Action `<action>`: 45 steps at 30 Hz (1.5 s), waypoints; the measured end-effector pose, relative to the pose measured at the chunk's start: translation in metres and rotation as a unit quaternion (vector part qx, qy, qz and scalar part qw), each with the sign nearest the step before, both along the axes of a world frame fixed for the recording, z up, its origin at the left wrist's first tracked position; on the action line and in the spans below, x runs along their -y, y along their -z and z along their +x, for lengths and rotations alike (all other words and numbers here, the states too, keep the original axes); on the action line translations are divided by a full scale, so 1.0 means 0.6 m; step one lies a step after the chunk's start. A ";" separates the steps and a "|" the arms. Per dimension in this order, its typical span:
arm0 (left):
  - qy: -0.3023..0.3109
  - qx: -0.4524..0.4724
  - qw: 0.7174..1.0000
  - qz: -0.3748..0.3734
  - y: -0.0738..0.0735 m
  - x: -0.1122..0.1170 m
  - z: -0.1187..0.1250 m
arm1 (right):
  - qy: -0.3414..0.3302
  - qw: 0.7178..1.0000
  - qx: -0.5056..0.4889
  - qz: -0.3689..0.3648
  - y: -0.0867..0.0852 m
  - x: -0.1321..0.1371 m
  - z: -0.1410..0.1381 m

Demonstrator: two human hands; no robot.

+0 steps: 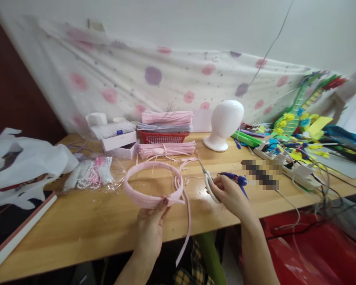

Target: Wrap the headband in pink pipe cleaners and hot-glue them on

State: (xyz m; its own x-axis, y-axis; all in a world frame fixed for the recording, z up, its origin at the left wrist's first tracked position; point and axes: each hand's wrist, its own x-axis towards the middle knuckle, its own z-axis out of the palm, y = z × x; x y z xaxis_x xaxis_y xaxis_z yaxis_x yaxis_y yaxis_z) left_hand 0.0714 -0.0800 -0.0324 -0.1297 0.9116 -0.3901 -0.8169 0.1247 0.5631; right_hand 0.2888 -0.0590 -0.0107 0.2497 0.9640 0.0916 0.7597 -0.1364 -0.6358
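My left hand (152,219) pinches the near edge of a pink ring (133,194), thumb on top. The ring looks built up of soft pink strips laid side by side, and a short end sticks out on its right. My right hand (225,190) is closed on the white handles of a pair of scissors (209,184), whose blades point away from me toward the back of the table. Between my hands, a loose pink strip (188,225) hangs over the front edge. A tied bundle of pink pipe cleaners (169,149) lies behind the ring.
A white foam head (227,120) stands at the back. Beside it, a red basket (166,137) carries more bundles. Bagged beads (91,173) lie left, near white boxes (118,140). A blue glue gun (240,180) and power strip (299,174) with tangled cords are right.
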 end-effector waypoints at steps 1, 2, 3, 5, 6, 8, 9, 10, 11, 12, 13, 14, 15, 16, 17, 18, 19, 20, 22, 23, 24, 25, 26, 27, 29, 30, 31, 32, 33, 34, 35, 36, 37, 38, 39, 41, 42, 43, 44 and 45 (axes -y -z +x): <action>-0.013 -0.002 1.000 0.013 -0.004 -0.004 0.003 | -0.022 0.994 -0.101 0.025 0.002 0.016 0.000; -0.025 -0.006 0.999 0.026 -0.007 -0.009 0.006 | -0.042 0.977 -0.203 0.051 0.007 0.031 -0.005; -0.035 -0.009 0.999 0.038 -0.009 -0.014 0.010 | -0.060 0.952 -0.290 0.077 0.014 0.044 -0.014; -0.051 -0.014 0.997 0.056 -0.011 -0.023 0.016 | -0.089 0.919 -0.367 0.115 0.034 0.065 -0.044; -0.055 -0.015 0.996 0.064 -0.011 -0.027 0.019 | -0.110 0.915 -0.368 0.126 0.045 0.073 -0.062; -0.059 -0.012 0.995 0.079 -0.014 -0.031 0.023 | -0.137 0.919 -0.341 0.141 0.064 0.083 -0.098; -0.060 -0.008 0.995 0.084 -0.017 -0.032 0.024 | -0.147 0.920 -0.335 0.144 0.071 0.085 -0.114; -0.061 -0.003 0.994 0.087 -0.020 -0.033 0.025 | -0.152 0.919 -0.334 0.144 0.077 0.086 -0.128; -0.062 0.002 0.994 0.087 -0.023 -0.033 0.026 | -0.152 0.918 -0.339 0.141 0.080 0.086 -0.138; -0.065 0.005 0.994 0.085 -0.027 -0.033 0.027 | -0.150 0.917 -0.344 0.135 0.081 0.086 -0.146; -0.068 0.007 0.994 0.081 -0.030 -0.033 0.028 | -0.144 0.919 -0.343 0.131 0.081 0.086 -0.152; -0.068 0.007 0.995 0.077 -0.033 -0.033 0.028 | -0.138 0.923 -0.336 0.127 0.079 0.085 -0.154; -0.064 0.006 0.995 0.073 -0.036 -0.032 0.029 | -0.135 0.928 -0.326 0.124 0.077 0.085 -0.156; -0.056 0.004 0.996 0.069 -0.037 -0.030 0.030 | -0.135 0.932 -0.315 0.121 0.074 0.085 -0.155; -0.042 0.000 0.997 0.063 -0.038 -0.028 0.031 | -0.140 0.935 -0.304 0.117 0.071 0.085 -0.155; -0.026 -0.004 0.998 0.056 -0.038 -0.025 0.032 | -0.146 0.937 -0.295 0.113 0.068 0.086 -0.154; -0.007 -0.010 0.999 0.050 -0.037 -0.021 0.034 | -0.153 0.939 -0.288 0.110 0.066 0.086 -0.153; 0.013 -0.016 0.999 0.043 -0.036 -0.017 0.036 | -0.157 0.940 -0.282 0.111 0.065 0.087 -0.153; 0.042 -0.019 0.998 0.035 -0.035 -0.008 0.041 | -0.164 0.940 -0.275 0.119 0.065 0.088 -0.154; 0.052 -0.017 0.998 0.034 -0.035 -0.004 0.044 | -0.168 0.938 -0.278 0.124 0.066 0.088 -0.155; 0.058 -0.011 0.998 0.034 -0.036 0.000 0.046 | -0.171 0.935 -0.284 0.126 0.068 0.089 -0.156; 0.063 -0.004 0.997 0.034 -0.037 0.004 0.049 | -0.173 0.932 -0.292 0.125 0.069 0.089 -0.157; 0.064 0.002 0.997 0.034 -0.038 0.006 0.051 | -0.175 0.930 -0.300 0.122 0.071 0.089 -0.157; 0.064 0.005 0.997 0.033 -0.038 0.008 0.052 | -0.176 0.928 -0.305 0.118 0.072 0.089 -0.158; 0.061 0.007 0.998 0.032 -0.036 0.011 0.052 | -0.174 0.928 -0.310 0.110 0.074 0.090 -0.159; 0.057 0.008 0.998 0.032 -0.034 0.011 0.051 | -0.174 0.928 -0.311 0.107 0.075 0.090 -0.160; 0.053 0.007 0.998 0.035 -0.031 0.012 0.050 | -0.176 0.928 -0.311 0.105 0.076 0.089 -0.160; 0.053 0.007 0.998 0.039 -0.028 0.011 0.049 | -0.178 0.927 -0.312 0.104 0.077 0.089 -0.161; 0.056 0.006 0.997 0.044 -0.025 0.011 0.048 | -0.181 0.926 -0.314 0.104 0.077 0.089 -0.162; 0.059 0.007 0.997 0.049 -0.023 0.011 0.047 | -0.181 0.926 -0.314 0.105 0.078 0.089 -0.162; 0.064 0.007 0.997 0.053 -0.021 0.010 0.046 | -0.179 0.927 -0.313 0.104 0.079 0.088 -0.163; 0.069 0.007 0.996 0.055 -0.020 0.010 0.046 | -0.175 0.929 -0.310 0.104 0.080 0.088 -0.163; 0.072 0.006 0.996 0.057 -0.019 0.010 0.046 | -0.170 0.931 -0.306 0.103 0.081 0.088 -0.164; 0.073 0.005 0.996 0.057 -0.019 0.010 0.046 | -0.169 0.933 -0.299 0.102 0.081 0.088 -0.164; 0.071 0.002 0.996 0.057 -0.019 0.010 0.046 | -0.169 0.936 -0.293 0.103 0.081 0.088 -0.164; 0.066 -0.001 0.996 0.053 -0.020 0.011 0.046 | -0.174 0.938 -0.281 0.108 0.080 0.089 -0.164; 0.063 -0.001 0.997 0.050 -0.021 0.011 0.047 | -0.178 0.937 -0.279 0.112 0.078 0.090 -0.164; 0.061 0.000 0.997 0.048 -0.021 0.012 0.047 | -0.181 0.936 -0.280 0.113 0.077 0.090 -0.164; 0.062 0.002 0.997 0.046 -0.021 0.013 0.047 | -0.184 0.935 -0.282 0.114 0.076 0.091 -0.164; 0.062 0.004 0.997 0.045 -0.021 0.014 0.047 | -0.185 0.933 -0.285 0.115 0.075 0.092 -0.164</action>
